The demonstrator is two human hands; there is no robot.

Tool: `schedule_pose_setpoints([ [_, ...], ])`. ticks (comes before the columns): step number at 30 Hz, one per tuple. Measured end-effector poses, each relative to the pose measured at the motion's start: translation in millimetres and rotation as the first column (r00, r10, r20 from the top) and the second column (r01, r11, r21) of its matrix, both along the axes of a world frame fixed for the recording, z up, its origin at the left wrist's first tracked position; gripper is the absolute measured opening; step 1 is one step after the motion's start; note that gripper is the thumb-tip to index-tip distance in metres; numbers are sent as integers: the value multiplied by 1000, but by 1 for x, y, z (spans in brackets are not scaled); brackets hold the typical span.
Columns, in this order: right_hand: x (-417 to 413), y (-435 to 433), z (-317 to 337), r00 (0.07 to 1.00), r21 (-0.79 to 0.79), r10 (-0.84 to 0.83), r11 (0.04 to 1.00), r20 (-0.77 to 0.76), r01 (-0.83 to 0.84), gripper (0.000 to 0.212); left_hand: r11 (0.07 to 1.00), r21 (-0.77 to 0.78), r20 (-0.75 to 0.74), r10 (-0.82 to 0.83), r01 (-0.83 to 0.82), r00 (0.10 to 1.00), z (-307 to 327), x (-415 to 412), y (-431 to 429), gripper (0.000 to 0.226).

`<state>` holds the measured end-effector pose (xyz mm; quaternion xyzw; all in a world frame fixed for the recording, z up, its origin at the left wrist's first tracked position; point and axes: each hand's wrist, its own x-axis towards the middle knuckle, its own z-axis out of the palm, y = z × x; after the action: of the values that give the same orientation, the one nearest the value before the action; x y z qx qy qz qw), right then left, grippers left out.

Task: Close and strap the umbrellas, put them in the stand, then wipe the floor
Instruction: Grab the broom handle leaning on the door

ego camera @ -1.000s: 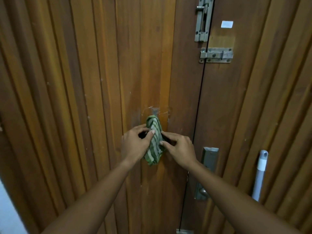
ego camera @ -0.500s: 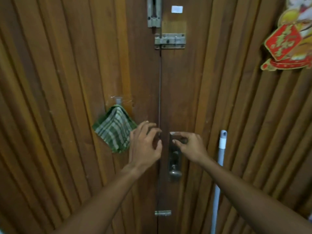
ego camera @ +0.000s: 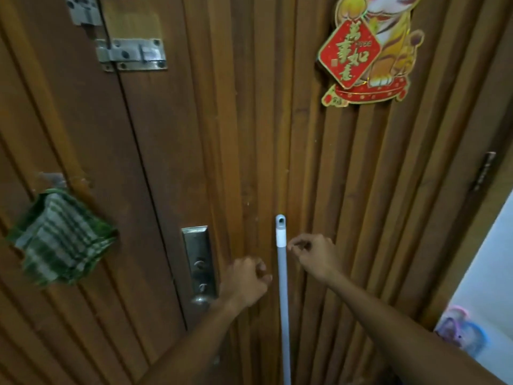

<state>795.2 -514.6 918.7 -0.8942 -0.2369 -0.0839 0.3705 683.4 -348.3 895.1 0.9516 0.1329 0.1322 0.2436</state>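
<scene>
Wooden door, upright pale pole between left hand and right hand

a home, just inside the entrance. double wooden door of ribbed brown slats, closed, with a metal slide bolt across the seam and a steel lock plate with a knob lower down. stuck on the right leaf, a red-and-gold lucky cat decoration with chinese characters. hung from a small hook on the left leaf, a folded green checked cloth. upright against the door, a pale cleaning-tool handle with a hanging hole at its tip. at the right edge, a hinge, a white wall, and something pastel pink and blue, too blurred to name.
</scene>
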Motion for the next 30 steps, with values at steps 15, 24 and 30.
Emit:
schedule_pose_setpoints([
  [15,21,5,-44,930,87,267,964,-252,-253,10,667,-713,111,-198,216,974,-96,53,-6,20],
  [24,1,-17,-61,934,199,183,972,-309,-124,20,457,-869,54,-299,193,953,-116,75,-12,15],
  [30,-36,-64,-68,951,261,12,963,-308,72,24,453,-847,43,-466,280,884,-130,74,-57,15],
])
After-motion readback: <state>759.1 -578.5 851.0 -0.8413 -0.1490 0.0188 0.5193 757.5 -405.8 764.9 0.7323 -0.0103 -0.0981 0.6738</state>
